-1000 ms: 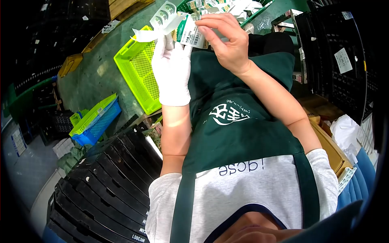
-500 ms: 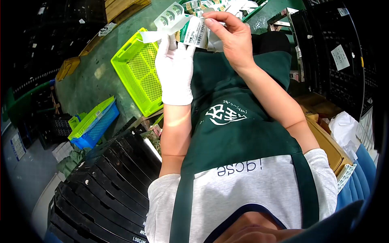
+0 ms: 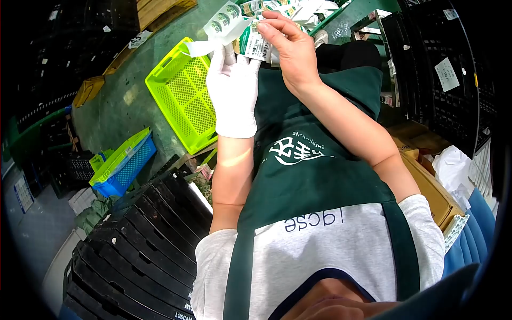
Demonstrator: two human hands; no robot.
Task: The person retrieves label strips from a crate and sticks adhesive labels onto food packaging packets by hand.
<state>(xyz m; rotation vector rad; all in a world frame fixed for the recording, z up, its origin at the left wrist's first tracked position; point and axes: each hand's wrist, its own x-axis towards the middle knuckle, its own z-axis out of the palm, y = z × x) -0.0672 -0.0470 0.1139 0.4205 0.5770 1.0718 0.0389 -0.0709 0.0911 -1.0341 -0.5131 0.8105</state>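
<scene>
My left hand (image 3: 232,96), in a white glove, is closed around the lower edge of a green-and-white packet with a barcode label (image 3: 256,44). A strip of clear backing with round green stickers (image 3: 224,21) curls up beside the packet, and its white tail (image 3: 200,48) hangs left over my gloved fingers. My bare right hand (image 3: 293,50) has thumb and forefinger brought together at the packet's upper edge. Exactly what lies between those fingertips is hard to make out. Behind my hands, several similar green-and-white packets (image 3: 288,9) lie in a heap.
A lime-green crate (image 3: 176,101) stands on the floor to the left, with a blue crate (image 3: 125,170) farther left. Stacked black crates (image 3: 144,245) are at my left side. A cardboard box (image 3: 434,192) and crumpled white paper (image 3: 453,170) sit on the right.
My right hand has shifted left and slightly up along the packet's upper edge. The packet has turned a little in my left hand, while the sticker strip stays nearly in place.
</scene>
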